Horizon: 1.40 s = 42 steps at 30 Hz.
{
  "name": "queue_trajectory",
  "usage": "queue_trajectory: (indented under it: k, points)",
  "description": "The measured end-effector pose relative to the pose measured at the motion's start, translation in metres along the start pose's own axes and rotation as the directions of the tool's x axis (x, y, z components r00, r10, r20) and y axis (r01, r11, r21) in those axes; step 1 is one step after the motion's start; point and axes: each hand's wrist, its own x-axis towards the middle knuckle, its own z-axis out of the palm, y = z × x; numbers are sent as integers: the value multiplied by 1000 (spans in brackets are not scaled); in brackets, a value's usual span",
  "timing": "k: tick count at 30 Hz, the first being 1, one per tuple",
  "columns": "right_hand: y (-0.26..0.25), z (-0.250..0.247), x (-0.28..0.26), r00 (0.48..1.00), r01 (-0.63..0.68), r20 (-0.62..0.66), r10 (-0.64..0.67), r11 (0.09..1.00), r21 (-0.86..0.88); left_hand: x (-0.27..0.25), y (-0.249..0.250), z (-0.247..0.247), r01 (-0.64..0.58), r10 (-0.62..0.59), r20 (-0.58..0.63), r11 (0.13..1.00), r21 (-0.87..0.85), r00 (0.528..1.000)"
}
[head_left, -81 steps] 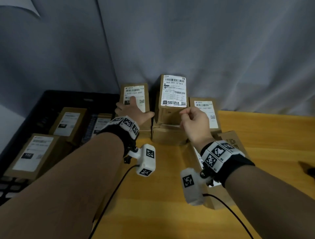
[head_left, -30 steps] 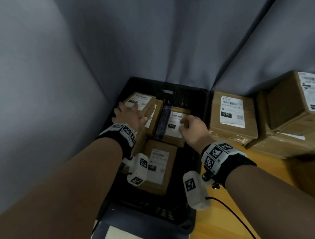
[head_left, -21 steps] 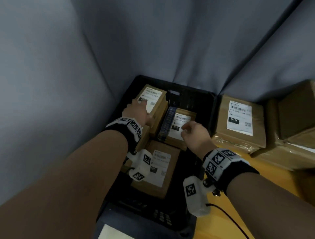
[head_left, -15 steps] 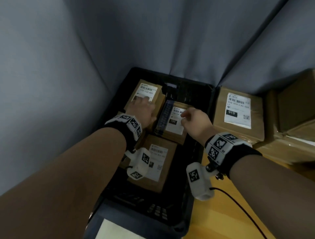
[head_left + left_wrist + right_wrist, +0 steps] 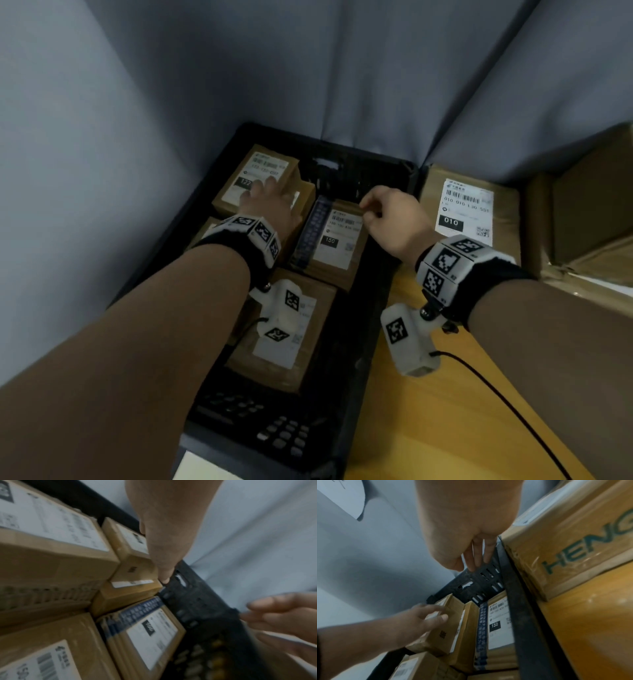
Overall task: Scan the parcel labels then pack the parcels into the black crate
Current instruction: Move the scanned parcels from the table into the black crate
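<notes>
1. Now my left hand [image 5: 269,205] lies on the parcel marked 122 [image 5: 255,180], fingers straight and a little spread over the near edge of its white label; my thumb presses its near right side, and I am not curled round it.
2. That parcel sits at the far left of the black crate [image 5: 383,298], stacked on a lower box [image 5: 303,198] whose edge shows beside it.
3. My right hand [image 5: 394,219] hovers above the far end of the parcel marked 150 [image 5: 337,240]. From the head view the fingers look loosely bent with thumb and forefinger close together; the right wrist view shows the fingers [image 5: 476,555] hanging fairly straight toward the crate's slotted far wall [image 5: 481,582]. It holds nothing.
4. The 150 parcel lies flat, label up, just right of the stacked pair, with a strip of dark blue printed tape [image 5: 313,233] along its left edge.
5. Nearer me in the crate, a third labelled parcel [image 5: 291,342] lies flat, partly hidden by my left wrist camera [image 5: 282,310].
6. Outside the crate, on the wooden table [image 5: 445,428], a parcel marked 010 [image 5: 467,209] stands just beside the crate's right wall, with larger cardboard boxes [image 5: 589,219] to its right.
7. Grey cloth [image 5: 308,68] hangs behind everything.
</notes>
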Motion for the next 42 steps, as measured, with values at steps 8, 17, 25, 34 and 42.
queue_trajectory:
  k: [8, 17, 25, 34, 42]
  points:
    - [24, -34, -76, 980, 12, -197, 29, 980, 201, -49, 64, -47, -197, 122, -230, 920, -339, 965]
    - [84, -94, -159, 933, -196, -217, 286, 912, 361, -123, 136, -53, -197, 181, -88, 780, -594, 980]
    - [99, -117, -180, 918, -387, 17, 397, 881, 272, -139, 163, -55, -81, 120, 17, 764, -640, 993]
    - [116, -103, -168, 917, -384, 182, 356, 909, 159, -93, 192, -46, 141, -52, 147, 695, -705, 988]
    - [134, -95, -175, 905, -424, 184, 383, 786, 449, -102, 190, -29, 228, -57, 224, 406, -885, 973]
